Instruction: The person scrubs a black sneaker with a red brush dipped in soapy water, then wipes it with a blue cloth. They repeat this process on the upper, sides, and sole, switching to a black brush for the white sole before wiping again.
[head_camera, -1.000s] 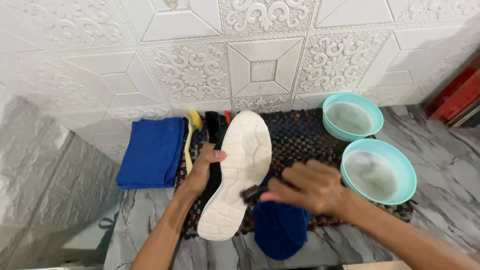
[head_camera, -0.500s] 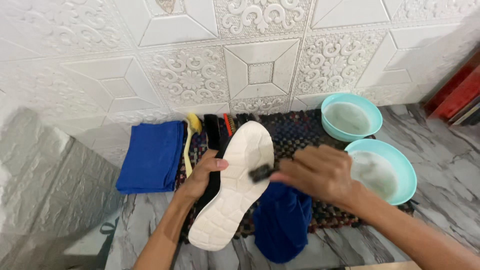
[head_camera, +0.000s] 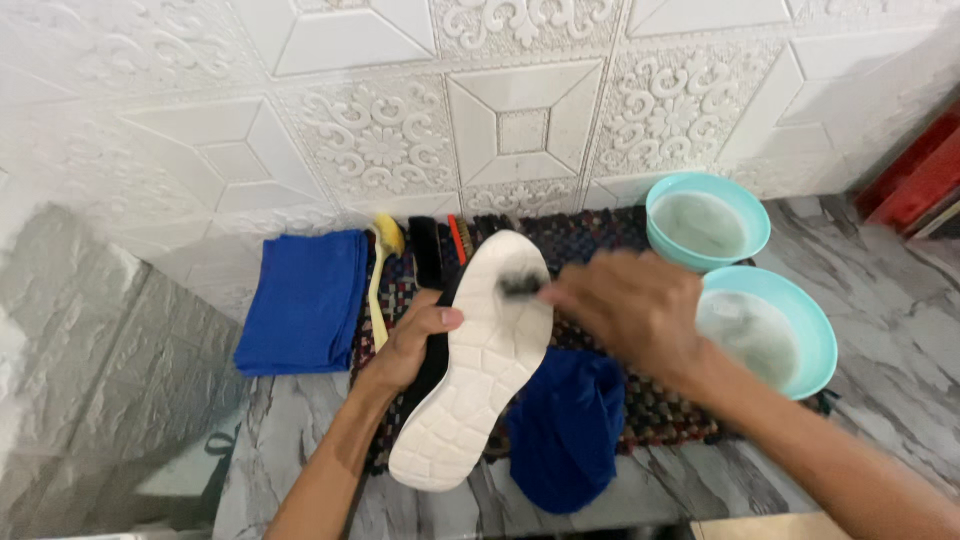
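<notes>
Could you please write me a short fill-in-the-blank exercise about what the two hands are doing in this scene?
1. The left hand grips a shoe turned so its white ____ faces up.
2. The right hand presses a small dark ____ against the sole.
3. Two light blue ____ holding cloudy water stand at the right.
4. A folded blue cloth lies to the ____ of the shoe.

Missing words: sole; brush; bowls; left

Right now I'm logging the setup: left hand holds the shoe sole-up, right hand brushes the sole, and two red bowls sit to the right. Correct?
Not quite: the two bowls are light teal, not red, as the head view shows. The rest holds: the left hand holds the shoe sole-up and the right hand works a brush on it.
</notes>
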